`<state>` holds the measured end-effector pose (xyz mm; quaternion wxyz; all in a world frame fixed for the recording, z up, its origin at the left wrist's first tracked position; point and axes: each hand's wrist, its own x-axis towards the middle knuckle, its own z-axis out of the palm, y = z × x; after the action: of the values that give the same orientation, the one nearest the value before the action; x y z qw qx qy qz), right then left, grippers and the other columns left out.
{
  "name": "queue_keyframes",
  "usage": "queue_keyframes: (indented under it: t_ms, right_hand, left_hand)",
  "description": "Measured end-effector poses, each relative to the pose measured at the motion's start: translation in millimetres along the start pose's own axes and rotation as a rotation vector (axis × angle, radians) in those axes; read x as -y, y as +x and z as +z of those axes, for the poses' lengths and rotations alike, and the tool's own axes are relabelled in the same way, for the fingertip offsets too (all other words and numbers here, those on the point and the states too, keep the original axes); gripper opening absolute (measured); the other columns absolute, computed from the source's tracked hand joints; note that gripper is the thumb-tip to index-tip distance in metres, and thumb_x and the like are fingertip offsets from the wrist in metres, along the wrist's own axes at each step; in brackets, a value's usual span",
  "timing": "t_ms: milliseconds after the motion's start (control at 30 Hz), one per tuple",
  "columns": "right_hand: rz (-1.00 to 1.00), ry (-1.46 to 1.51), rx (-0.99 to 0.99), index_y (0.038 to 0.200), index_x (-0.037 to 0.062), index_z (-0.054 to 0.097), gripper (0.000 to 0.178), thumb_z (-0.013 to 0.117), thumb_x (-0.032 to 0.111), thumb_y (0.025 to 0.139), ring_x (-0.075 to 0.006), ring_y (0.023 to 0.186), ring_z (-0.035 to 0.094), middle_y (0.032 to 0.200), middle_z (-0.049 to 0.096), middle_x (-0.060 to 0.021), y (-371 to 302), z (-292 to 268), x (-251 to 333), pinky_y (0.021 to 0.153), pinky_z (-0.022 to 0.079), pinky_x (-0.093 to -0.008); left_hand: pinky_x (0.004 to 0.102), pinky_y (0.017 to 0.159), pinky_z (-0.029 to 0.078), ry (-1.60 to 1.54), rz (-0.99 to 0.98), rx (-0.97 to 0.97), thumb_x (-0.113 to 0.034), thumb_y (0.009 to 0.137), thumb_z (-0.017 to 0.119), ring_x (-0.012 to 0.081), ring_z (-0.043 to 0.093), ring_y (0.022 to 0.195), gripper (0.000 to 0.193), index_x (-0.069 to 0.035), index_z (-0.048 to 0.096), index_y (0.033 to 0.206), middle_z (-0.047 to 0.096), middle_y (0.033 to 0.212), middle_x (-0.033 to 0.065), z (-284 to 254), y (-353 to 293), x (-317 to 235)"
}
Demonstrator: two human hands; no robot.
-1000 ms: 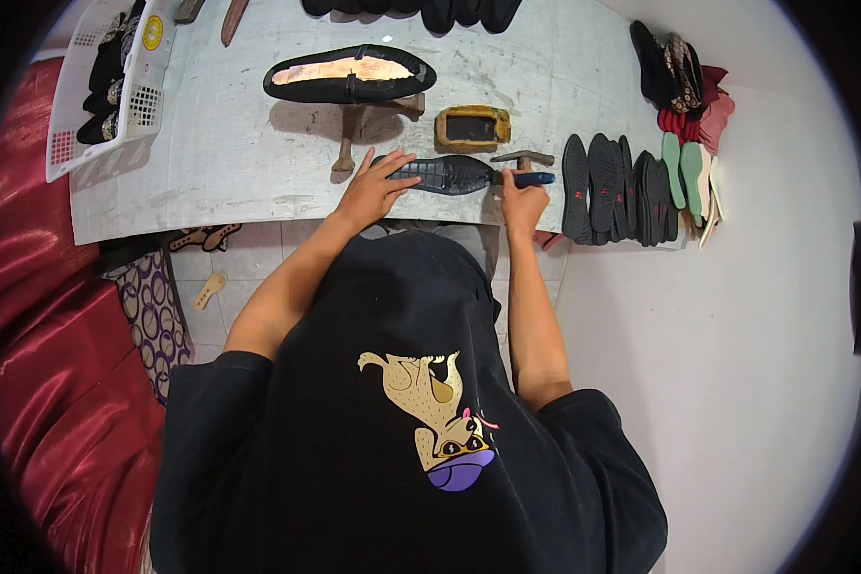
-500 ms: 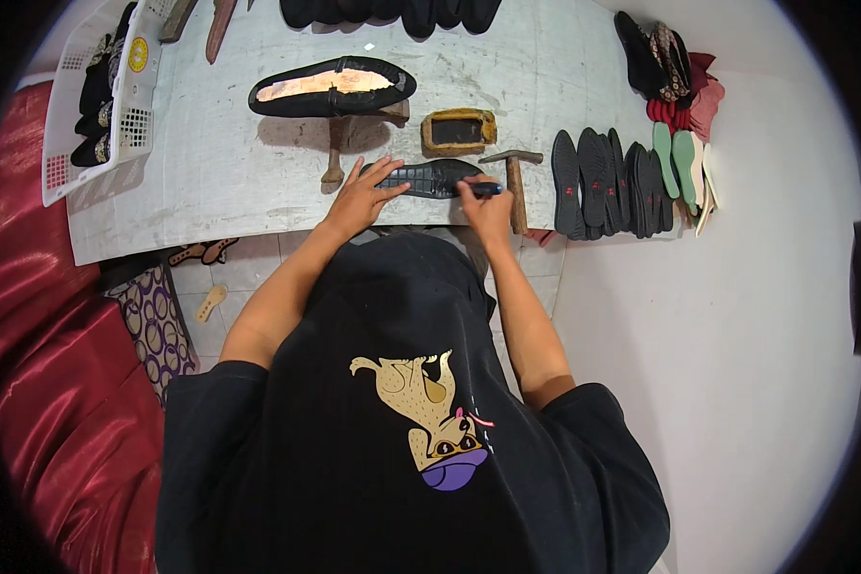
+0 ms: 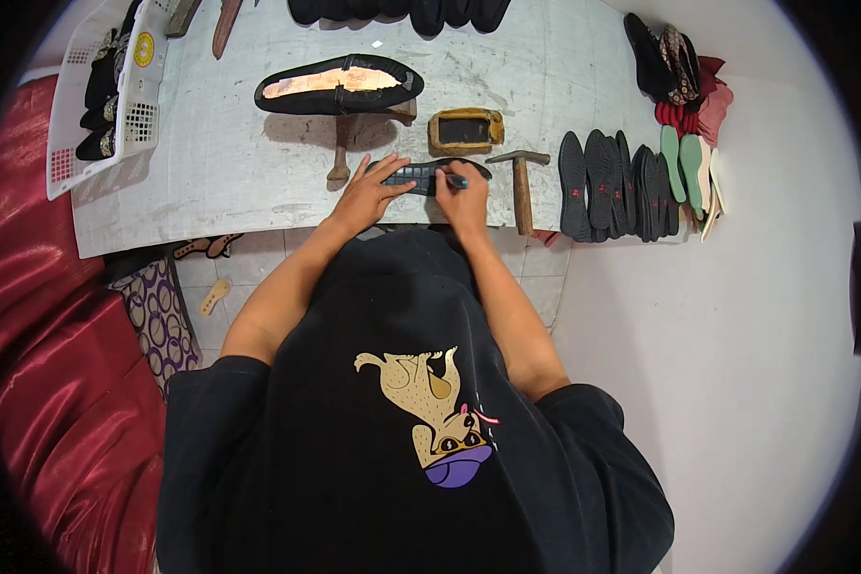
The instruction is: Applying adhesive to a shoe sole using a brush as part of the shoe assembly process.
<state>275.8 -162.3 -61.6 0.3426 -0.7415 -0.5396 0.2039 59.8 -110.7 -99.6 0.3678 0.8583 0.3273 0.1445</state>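
A black shoe sole (image 3: 416, 176) lies near the table's front edge, directly before me. My left hand (image 3: 362, 199) rests on its left end, fingers spread and flat, holding it against the table. In my right hand (image 3: 465, 197) a dark marker pen (image 3: 458, 181) is pinched, its tip pointing left over the middle of the sole. My fingers cover part of the sole's right half. Just beyond stands a black shoe upper (image 3: 342, 84) with a bare tan inside, set on a metal shoe anvil (image 3: 341, 158).
A hammer (image 3: 521, 191) lies right of my right hand. Behind it is a small yellowish box (image 3: 466, 130). Several black soles (image 3: 598, 182) and green insoles (image 3: 691, 167) line the right side. A white basket (image 3: 142, 105) of shoes stands left; more black shoes (image 3: 430, 14) sit at the back.
My right hand and the marker pen have moved left along the sole, from near its right end to its middle. My left hand stays in place on the sole.
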Motion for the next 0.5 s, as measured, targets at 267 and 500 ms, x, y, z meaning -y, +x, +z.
queue_keyframes:
  t_ms: [267,500]
  right_hand:
    - [0.057,0.005,-0.095,0.087,-0.0017,0.071,0.013,0.076,0.01,0.086,-0.0399,0.074,0.066,0.081,0.068,-0.021,0,-52,-41,0.068,0.052,-0.0458]
    - [-0.131,-0.056,-0.01,0.088,-0.0017,0.07,0.011,0.076,0.007,0.086,-0.0403,0.078,0.067,0.086,0.068,-0.0206,-6,-16,-13,0.07,0.052,-0.0457]
  left_hand:
    - [0.0544,0.128,0.021,-0.021,0.004,0.021,-0.019,0.1,0.064,0.0261,0.039,0.152,0.034,-0.027,0.075,0.131,0.05,0.159,0.0018,-4,2,0]
    - [0.0551,0.127,0.023,0.012,0.016,0.007,-0.014,0.097,0.067,0.0266,0.04,0.152,0.035,-0.025,0.076,0.129,0.051,0.159,0.0026,-3,4,-1]
